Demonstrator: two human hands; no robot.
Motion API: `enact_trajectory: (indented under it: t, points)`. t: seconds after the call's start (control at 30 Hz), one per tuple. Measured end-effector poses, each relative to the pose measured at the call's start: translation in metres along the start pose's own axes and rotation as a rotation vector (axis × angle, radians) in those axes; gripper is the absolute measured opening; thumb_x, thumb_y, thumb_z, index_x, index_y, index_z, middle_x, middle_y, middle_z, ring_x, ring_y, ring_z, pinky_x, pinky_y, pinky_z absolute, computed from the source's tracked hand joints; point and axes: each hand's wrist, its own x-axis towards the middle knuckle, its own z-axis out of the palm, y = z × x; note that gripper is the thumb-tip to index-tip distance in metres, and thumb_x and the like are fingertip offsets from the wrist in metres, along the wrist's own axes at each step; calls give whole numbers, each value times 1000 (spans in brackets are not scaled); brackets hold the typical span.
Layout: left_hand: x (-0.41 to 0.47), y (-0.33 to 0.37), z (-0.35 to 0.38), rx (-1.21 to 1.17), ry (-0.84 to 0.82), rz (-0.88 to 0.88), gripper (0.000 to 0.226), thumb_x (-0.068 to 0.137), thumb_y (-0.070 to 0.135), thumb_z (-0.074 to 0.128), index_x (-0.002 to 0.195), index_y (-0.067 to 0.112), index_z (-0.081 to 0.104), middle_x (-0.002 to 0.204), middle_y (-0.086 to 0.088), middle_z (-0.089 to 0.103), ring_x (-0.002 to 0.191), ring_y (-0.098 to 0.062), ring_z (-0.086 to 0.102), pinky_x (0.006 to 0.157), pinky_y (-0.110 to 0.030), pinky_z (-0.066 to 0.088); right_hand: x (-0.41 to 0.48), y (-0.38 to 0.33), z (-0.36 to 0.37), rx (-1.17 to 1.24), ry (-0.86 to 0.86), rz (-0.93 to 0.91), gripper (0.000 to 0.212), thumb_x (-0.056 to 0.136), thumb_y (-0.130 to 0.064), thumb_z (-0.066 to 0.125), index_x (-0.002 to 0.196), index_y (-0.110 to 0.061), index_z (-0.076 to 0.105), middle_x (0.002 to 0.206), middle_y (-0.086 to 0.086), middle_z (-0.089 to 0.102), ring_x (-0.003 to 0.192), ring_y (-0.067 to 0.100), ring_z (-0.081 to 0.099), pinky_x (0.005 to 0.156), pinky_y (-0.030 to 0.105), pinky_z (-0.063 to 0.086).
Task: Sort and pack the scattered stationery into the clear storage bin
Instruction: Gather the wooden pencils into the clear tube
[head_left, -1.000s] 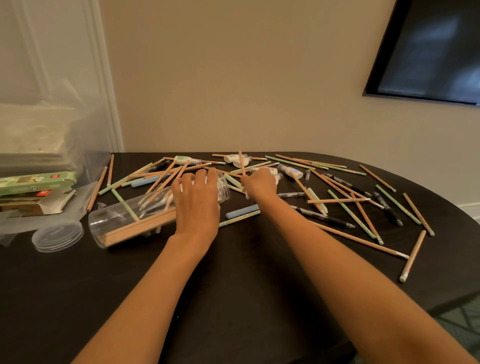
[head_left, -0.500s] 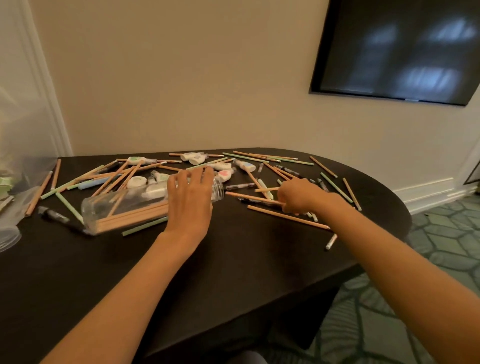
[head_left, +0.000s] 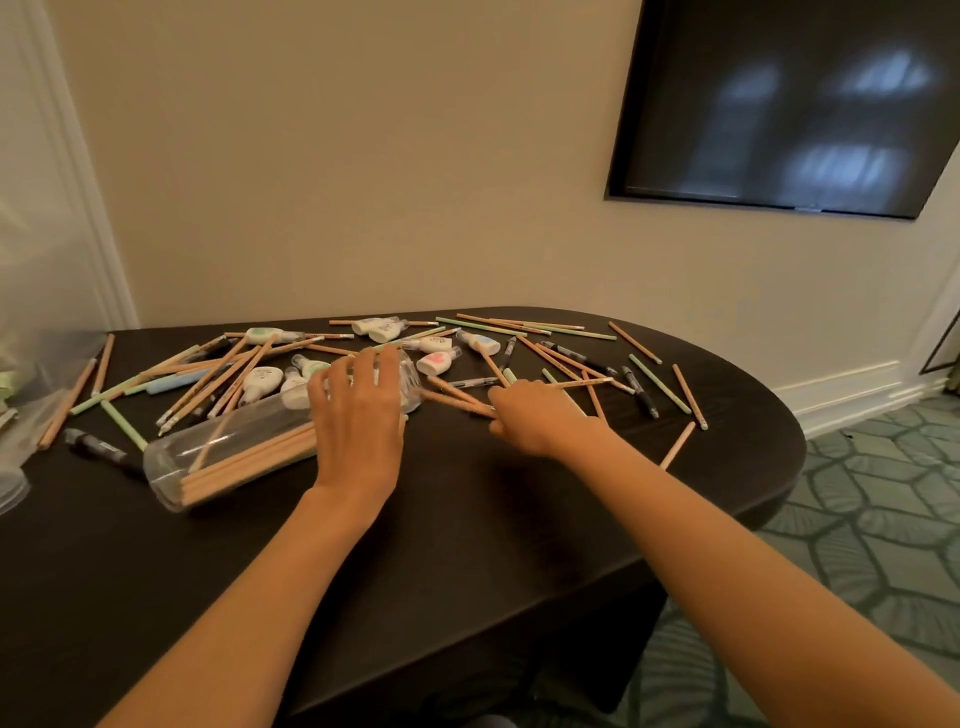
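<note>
Leftward since the earlier frame, my right hand (head_left: 535, 415) brings its pinched pencils (head_left: 457, 397) to the mouth of the clear tube (head_left: 234, 447) lying left of the table's (head_left: 467, 545) middle; I'd keep my flat, spread left hand (head_left: 358, 410) steadying it and feed them in level.

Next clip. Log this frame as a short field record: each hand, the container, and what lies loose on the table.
left hand: rests on top of the clear container, fingers spread
right hand: grips a pencil bundle, ends pointing at the container's right end
container: on its side on the table, packed pencils lying inside
loose items: green pencils, black pens, correction tapes, more wooden pencils
stage: bundle not yet inside
</note>
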Motion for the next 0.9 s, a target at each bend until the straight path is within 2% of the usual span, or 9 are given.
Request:
enact_trajectory:
  t: [0.1,0.23,0.3,0.37,0.5,0.6,0.7,0.8,0.9]
  points:
    - [3,-6,0,6,47,-58,72,70,8,78,134,6,44,127,-19,52,118,-37,47,99,-50,36,10,-6,-6,160,97,29,25,98,-16,42,119,-5,49,107,13,59,94,27,59,77,34,48]
    - [3,-9,-2,4,-27,-98,72,82,14,68,143,12,30,140,-14,40,130,-32,35,107,-46,26,21,-15,-14,672,339,102,22,101,-15,35,115,-2,46,89,4,51,69,13,52,55,18,42]
    - [3,-11,-3,10,-35,-101,71,85,17,65,144,14,25,144,-11,35,134,-30,30,110,-44,23,21,-23,-10,858,366,100,17,101,-17,37,111,-6,45,81,1,51,61,9,52,53,20,48]
    - [5,-14,-2,15,-41,-110,71,87,19,62,145,15,21,146,-9,31,135,-28,27,111,-42,21,20,-30,1,910,344,80,8,100,-17,40,106,-13,41,77,0,51,56,11,55,48,20,51]
    - [7,-18,-4,18,-33,-123,67,89,19,60,144,16,22,146,-9,32,135,-28,27,110,-41,21,15,-38,25,919,205,95,6,98,-17,43,101,-12,44,80,-1,52,58,9,54,46,16,50]
    - [9,-22,-2,15,-52,-119,66,89,19,59,144,16,23,146,-8,32,135,-27,27,110,-42,20,16,-40,30,861,152,86,9,99,-16,42,102,-10,47,85,4,56,68,14,56,62,25,53]
    - [12,-27,-4,-15,-45,-133,65,89,19,60,144,17,25,145,-6,33,134,-26,28,110,-41,19,19,-37,23,596,170,40,19,100,-18,36,115,-10,45,98,12,60,84,23,60,80,40,52]
    - [17,-32,-8,-61,-11,-166,65,87,18,61,143,17,27,144,-6,35,134,-26,28,111,-41,18,22,-31,20,284,197,13,22,100,-18,36,120,-13,43,102,9,61,87,21,60,77,35,51]
    - [20,-37,-12,-79,15,-211,66,87,20,62,143,16,28,143,-7,37,134,-27,29,111,-42,18,23,-27,23,153,234,-10,19,100,-19,39,118,-17,45,107,6,61,92,20,58,76,33,48]
